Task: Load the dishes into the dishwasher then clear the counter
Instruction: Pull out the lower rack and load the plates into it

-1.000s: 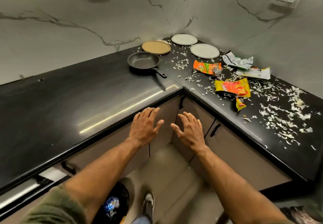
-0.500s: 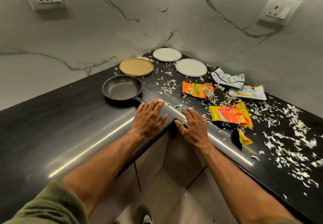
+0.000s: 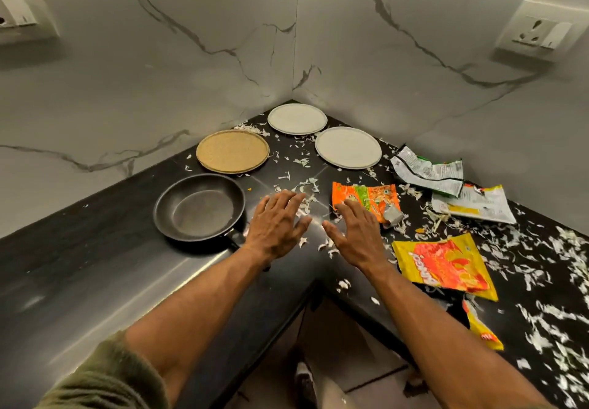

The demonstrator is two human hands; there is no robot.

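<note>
Dishes lie in the back corner of the black desk (image 3: 95, 265). A dark frying pan (image 3: 199, 207) is nearest, with a tan plate (image 3: 232, 151) just behind it. A far white plate (image 3: 297, 118) sits at the wall joint and a near white plate (image 3: 348, 147) beside it.

The pan looks the heaviest and stiffest piece. Its handle (image 3: 232, 236) points toward the person and seems the natural place to take hold. The plates lie flat on the smooth top and are probably hard and breakable, so each likely needs a fingertip worked under its rim.

The left hand (image 3: 277, 227) hovers palm down just beside the pan's rim, partly covering the handle. The right hand (image 3: 357, 236) reaches over the near edge of an orange wrapper (image 3: 366, 196). The fingers of both are straight and spread, grasping nothing.

White shreds (image 3: 567, 249) litter the desk between the plates and off to the right, and may make the rims slippery. A yellow wrapper (image 3: 446, 263) and two crumpled pale wrappers (image 3: 427, 169) lie on the right. No dishwasher is in view.
</note>
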